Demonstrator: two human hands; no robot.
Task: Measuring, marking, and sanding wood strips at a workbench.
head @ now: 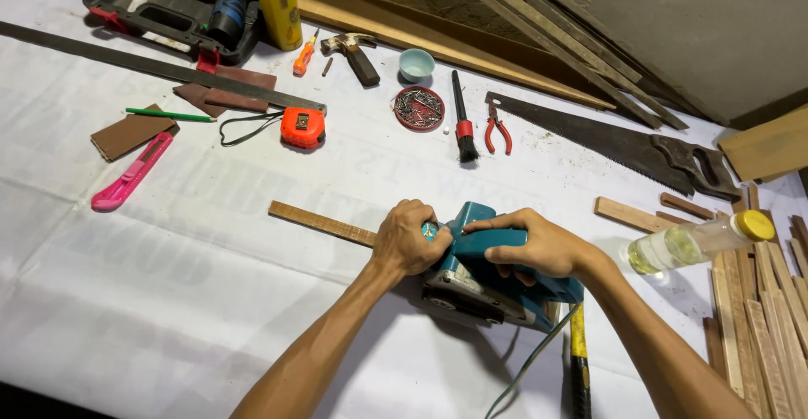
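A teal electric planer (484, 269) sits on a long wooden strip (320, 220) that lies across the white sheet. My left hand (410, 238) grips the planer's front knob. The rear handle is wrapped by my right hand (539, 248). The strip sticks out to the left of the planer; its right part is hidden under the tool. A cord (526, 368) runs from the planer's back toward me.
Around lie a pink utility knife (130, 175), orange tape measure (302, 127), tin of nails (418, 108), brush (462, 124), red pliers (497, 133), hand saw (623, 143), a lying bottle (699, 240) and several wood strips (762, 318) at right. A drill case (172, 7) stands far left.
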